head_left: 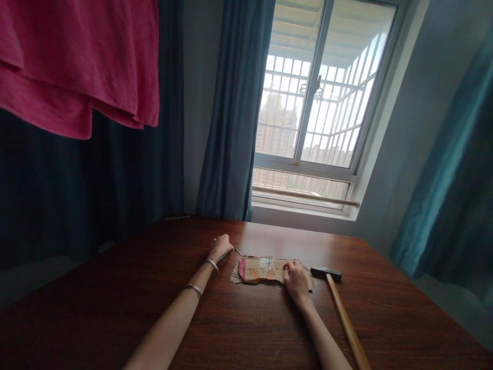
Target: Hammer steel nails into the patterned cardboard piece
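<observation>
A tan, dotted piece of material with a pink end lies flat on the dark wooden table, and thin metal pins stand up from its middle. My right hand rests on its right end, fingers curled down onto it. My left hand lies left of the piece, closed around a slim metal tool whose tip points toward the piece. Two bangles ring my left forearm.
A hammer with a dark head and long wooden handle lies right of my right hand. Behind the table are blue curtains and a barred window. Pink cloth hangs at the upper left.
</observation>
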{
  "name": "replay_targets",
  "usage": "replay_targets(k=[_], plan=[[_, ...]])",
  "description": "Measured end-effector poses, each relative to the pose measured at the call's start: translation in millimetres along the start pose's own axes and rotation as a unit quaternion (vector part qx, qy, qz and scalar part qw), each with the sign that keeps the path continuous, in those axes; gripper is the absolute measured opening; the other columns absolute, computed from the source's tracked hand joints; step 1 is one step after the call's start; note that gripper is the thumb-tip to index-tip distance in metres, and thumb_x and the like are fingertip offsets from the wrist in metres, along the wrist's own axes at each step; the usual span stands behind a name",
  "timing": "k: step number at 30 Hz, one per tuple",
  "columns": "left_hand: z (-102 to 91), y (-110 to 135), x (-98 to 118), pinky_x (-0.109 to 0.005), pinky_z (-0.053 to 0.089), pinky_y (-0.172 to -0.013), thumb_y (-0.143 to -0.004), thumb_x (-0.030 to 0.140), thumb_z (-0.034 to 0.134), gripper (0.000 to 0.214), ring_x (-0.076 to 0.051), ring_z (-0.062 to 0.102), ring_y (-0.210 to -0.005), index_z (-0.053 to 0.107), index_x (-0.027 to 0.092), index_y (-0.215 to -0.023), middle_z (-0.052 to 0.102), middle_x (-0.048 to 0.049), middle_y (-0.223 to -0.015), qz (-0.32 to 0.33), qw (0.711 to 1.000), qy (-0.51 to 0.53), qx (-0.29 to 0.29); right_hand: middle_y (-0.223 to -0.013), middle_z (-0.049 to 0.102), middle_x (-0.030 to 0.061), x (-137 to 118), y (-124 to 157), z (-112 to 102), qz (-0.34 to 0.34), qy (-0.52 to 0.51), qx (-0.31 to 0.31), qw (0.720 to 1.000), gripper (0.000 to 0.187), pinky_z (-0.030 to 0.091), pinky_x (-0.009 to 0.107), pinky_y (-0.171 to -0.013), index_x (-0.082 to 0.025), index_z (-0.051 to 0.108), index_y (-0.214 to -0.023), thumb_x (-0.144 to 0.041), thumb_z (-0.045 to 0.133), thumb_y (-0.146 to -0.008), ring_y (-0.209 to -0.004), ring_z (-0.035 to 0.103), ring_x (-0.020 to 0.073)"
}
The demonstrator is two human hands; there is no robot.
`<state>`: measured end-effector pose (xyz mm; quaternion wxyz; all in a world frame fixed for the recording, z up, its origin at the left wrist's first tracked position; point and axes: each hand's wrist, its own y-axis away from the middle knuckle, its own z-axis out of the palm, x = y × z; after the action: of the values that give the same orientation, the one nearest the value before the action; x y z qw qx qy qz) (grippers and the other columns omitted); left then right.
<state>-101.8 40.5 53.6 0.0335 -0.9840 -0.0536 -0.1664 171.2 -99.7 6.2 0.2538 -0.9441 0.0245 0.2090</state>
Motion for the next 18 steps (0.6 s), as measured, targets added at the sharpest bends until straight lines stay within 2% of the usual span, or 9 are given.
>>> replay_targets(k=[12,16,18], plan=[[3.7,-4.0,-1.9,-0.023,0.044,-0.064,-0.058,0.026,0.068,0.028,-0.027,0.063,-0.09,0.067,0.01,-0.081,0.067,-0.019,-0.094,0.025,0.999,0.024,-0.016,-0.09,0.058,0.0066,1.1,0.2,0.7,0.001,-0.018,0.006,1.0,0.021,0.038,0.023,-0.076,-0.018,0.06,-0.083,-0.016,0.04,-0.079,-0.088,0.054,0.017],[3.3,-3.5,-0.4,-0.022,0.042,-0.06,-0.056,0.024,0.068,0.027,-0.025,0.064,-0.084,0.067,0.01,-0.078,0.068,-0.0171,-0.089,0.034,0.999,0.031,-0.012,-0.09,0.058,0.0067,1.8,0.4,1.3,0.008,-0.036,0.005,0.999,0.021,0.039,0.023,-0.077,-0.018,0.061,-0.082,-0.016,0.04,-0.078,-0.088,0.054,0.017],[1.4,-3.9,3.0,-0.021,0.039,-0.056,-0.056,0.023,0.066,0.022,-0.023,0.063,-0.077,0.067,0.008,-0.072,0.069,-0.0148,-0.08,0.046,0.998,0.049,-0.008,-0.09,0.058,0.0073,2.6,-0.1,1.2,0.012,-0.054,0.006,0.998,0.022,0.04,0.023,-0.077,-0.018,0.062,-0.082,-0.016,0.04,-0.078,-0.088,0.055,0.0175]])
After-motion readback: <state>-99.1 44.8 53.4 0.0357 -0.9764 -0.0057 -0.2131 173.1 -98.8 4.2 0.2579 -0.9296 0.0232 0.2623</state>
